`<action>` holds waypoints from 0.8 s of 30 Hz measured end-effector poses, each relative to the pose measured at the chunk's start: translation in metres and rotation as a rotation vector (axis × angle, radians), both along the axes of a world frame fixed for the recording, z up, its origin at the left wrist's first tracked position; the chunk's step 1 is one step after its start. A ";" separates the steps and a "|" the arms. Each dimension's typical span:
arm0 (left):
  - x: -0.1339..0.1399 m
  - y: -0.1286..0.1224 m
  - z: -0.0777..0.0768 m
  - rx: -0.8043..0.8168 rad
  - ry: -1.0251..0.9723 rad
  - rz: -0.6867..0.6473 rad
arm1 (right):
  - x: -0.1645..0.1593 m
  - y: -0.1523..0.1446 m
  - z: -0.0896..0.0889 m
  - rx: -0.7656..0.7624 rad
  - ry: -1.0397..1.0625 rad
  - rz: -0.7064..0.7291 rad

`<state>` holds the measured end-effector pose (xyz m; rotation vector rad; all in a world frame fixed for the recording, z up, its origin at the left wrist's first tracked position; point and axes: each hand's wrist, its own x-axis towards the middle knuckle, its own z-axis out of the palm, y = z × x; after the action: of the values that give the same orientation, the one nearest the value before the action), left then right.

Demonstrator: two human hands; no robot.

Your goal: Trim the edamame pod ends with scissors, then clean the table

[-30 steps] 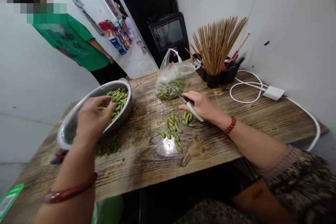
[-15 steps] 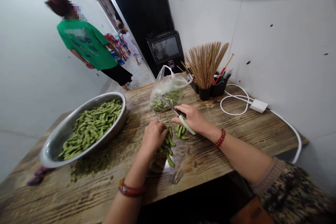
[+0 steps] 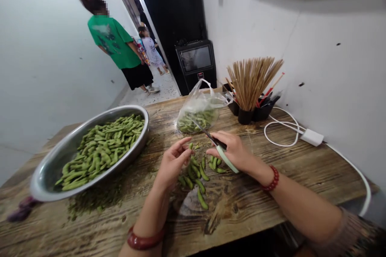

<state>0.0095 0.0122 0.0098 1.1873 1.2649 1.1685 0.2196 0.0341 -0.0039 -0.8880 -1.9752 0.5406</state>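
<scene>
Green, curved bean pods (image 3: 204, 173) lie below and between the left fingers (image 3: 181, 143), pinching one small pod (image 3: 191, 145), and right fingers (image 3: 221, 134), gripping pale-green-handled metal scissors (image 3: 221, 153). Snipping too close could nick the left ones.

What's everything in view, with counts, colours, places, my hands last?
Table: one, brown, foreground
Basin: one, silver, table's left
Basin pods: many, green, inside
Scraps: many, green, beside basin
Unclear item: one, purple, by basin
Bag: one, clear, table's far side
Loose pods: several, green, mid-table
Sticks: many, tan, in black holder
Cable with block: one, white, right
Device: one, black, beyond table
People: at least two, green and pale clothes, background
Scissors: one, dark and green, over mid-table
Left hand: one, red bangle, by pods, grip unclear
Right hand: one, red bracelet, holding scissors
</scene>
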 end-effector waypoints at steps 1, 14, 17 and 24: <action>0.001 -0.001 0.001 -0.001 -0.015 -0.001 | -0.001 -0.001 0.000 0.002 -0.006 0.014; 0.001 -0.007 0.001 0.016 -0.105 -0.016 | -0.005 -0.011 0.001 -0.076 -0.183 0.185; 0.002 -0.007 -0.001 0.041 -0.085 -0.023 | -0.005 -0.012 0.001 -0.078 -0.196 0.191; 0.004 -0.008 -0.002 0.049 -0.018 -0.038 | -0.005 -0.011 0.001 -0.069 -0.220 0.188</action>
<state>0.0137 0.0043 0.0080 1.2289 1.2010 1.1858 0.2144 0.0228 -0.0024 -0.8383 -2.2674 0.6447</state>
